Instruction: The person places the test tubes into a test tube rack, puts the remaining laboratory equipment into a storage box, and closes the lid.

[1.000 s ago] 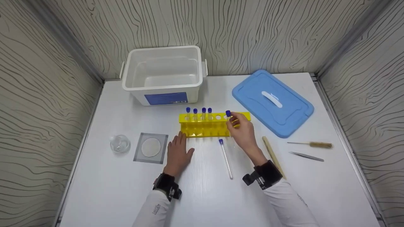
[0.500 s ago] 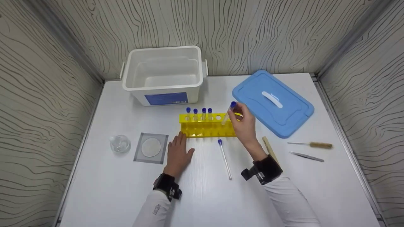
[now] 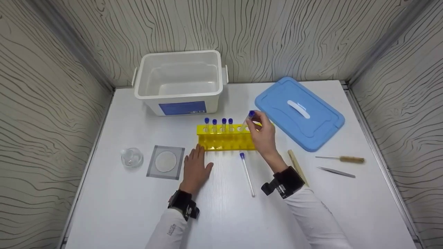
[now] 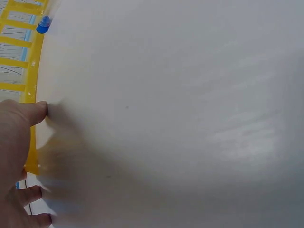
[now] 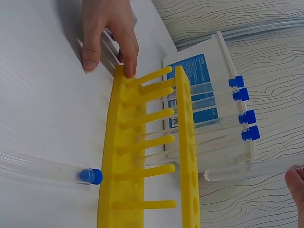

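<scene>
My right hand [image 3: 264,133] pinches a clear test tube [image 3: 245,125] near its blue cap. The tube leans, its rounded lower end [image 5: 209,175] close to the top plate of the yellow test tube rack [image 3: 225,141]. Several blue-capped tubes [image 5: 223,124] stand in the rack's left-hand holes. With fingers mostly straight, my left hand [image 3: 195,169] lies on the table, fingertips at the rack's front left corner. Another capped test tube [image 3: 247,175] lies on the table in front of the rack, cap towards it.
Behind the rack stand a white bin [image 3: 178,98] and, flat at right, its blue lid [image 3: 294,114]. A glass vessel [image 3: 132,158] and a grey square with a white disc [image 3: 165,162] lie left. Right are a wooden strip [image 3: 297,165], wooden-handled tool [image 3: 351,159] and tweezers [image 3: 336,171].
My right hand lifted the test tube up from over the rack's right part, tilted it, then shifted slightly left with it. The left hand stayed put.
</scene>
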Tool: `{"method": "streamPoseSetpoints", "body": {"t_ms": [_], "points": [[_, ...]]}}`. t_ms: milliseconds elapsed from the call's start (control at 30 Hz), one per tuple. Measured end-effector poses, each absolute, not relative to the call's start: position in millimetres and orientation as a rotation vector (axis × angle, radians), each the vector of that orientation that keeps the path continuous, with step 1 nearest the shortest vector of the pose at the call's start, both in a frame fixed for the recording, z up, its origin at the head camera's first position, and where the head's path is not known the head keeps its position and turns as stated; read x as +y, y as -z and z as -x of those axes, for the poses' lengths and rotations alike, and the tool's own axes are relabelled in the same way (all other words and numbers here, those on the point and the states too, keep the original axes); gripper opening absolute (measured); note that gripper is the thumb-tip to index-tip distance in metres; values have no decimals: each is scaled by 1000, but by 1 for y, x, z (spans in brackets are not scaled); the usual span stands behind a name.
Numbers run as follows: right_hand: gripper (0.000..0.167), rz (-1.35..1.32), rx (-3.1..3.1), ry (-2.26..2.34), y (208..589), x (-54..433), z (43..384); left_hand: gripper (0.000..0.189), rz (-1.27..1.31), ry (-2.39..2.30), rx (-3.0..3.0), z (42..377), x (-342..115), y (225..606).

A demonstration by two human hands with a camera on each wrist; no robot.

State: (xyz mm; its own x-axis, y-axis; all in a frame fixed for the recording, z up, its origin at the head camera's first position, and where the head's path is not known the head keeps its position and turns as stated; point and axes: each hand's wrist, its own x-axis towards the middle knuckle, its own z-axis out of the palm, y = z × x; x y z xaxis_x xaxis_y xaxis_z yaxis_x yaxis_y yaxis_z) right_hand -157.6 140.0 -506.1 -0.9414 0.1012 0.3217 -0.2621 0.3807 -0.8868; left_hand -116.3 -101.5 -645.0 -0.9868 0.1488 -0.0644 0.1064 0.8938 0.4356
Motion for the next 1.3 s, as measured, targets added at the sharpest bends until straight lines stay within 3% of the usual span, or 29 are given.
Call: {"method": "streamPoseSetpoints", "body": {"t_ms": [1300], "points": [[34,127,-2654,-1590,557,129,183,76,-212,-656,2971,118,-103,647]]}}
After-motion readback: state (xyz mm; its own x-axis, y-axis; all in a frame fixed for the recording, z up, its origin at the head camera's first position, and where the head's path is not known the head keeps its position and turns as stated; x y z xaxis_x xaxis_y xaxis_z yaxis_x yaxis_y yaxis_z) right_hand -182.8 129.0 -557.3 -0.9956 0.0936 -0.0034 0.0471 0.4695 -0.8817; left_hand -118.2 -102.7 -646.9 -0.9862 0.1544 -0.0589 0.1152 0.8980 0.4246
